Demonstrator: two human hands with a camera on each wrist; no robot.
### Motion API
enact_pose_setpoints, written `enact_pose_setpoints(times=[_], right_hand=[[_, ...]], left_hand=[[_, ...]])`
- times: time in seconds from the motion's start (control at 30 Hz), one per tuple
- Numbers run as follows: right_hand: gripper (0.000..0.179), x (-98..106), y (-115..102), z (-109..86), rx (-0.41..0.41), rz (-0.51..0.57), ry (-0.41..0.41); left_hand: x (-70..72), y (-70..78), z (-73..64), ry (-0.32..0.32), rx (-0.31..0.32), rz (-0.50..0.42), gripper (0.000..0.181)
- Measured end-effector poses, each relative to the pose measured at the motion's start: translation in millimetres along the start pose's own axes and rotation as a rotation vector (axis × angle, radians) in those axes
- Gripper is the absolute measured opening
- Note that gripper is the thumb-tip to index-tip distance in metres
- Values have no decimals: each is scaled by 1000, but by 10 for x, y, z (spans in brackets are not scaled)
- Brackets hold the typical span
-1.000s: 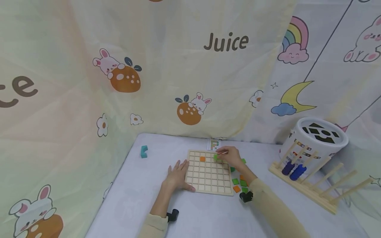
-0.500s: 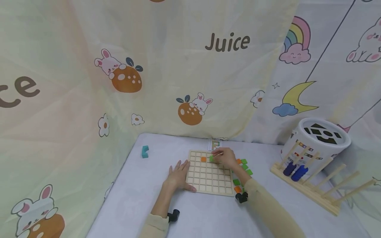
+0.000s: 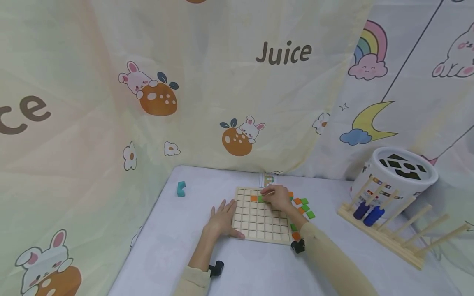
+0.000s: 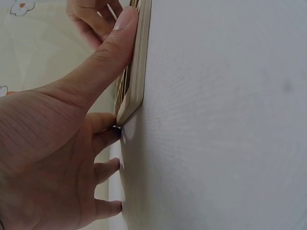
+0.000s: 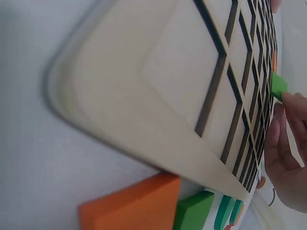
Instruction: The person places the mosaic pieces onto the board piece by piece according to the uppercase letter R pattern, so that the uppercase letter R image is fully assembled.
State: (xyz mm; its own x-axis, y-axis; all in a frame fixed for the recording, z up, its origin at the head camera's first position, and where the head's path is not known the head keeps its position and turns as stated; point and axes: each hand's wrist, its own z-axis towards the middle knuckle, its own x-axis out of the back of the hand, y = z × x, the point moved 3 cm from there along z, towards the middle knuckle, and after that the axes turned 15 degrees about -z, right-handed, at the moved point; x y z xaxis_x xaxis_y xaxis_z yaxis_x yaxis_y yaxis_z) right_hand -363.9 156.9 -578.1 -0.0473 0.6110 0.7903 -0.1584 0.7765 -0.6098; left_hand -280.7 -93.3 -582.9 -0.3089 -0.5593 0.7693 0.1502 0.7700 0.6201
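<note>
Orange tile in gridded board; right hand pinching green tile; left hand spread, touching board.

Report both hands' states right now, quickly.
Left hand: open and spread, touching the wooden grid board.
Right hand: closed in a pinch, holding a green tile.
</note>
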Motion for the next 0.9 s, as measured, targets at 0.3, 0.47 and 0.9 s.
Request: enact_pose_setpoints(times=[0.3, 0.47, 0.9], right_hand=[[11, -34, 28, 4, 5, -153, 49], [12, -9, -38, -24, 92, -197, 91], [11, 65, -30, -54, 9, -88, -3]], left_hand=[[11, 28, -22, -10, 5, -13, 133], [40, 48, -33, -23, 12, -12, 133], [51, 60, -43, -17, 7, -7, 134]])
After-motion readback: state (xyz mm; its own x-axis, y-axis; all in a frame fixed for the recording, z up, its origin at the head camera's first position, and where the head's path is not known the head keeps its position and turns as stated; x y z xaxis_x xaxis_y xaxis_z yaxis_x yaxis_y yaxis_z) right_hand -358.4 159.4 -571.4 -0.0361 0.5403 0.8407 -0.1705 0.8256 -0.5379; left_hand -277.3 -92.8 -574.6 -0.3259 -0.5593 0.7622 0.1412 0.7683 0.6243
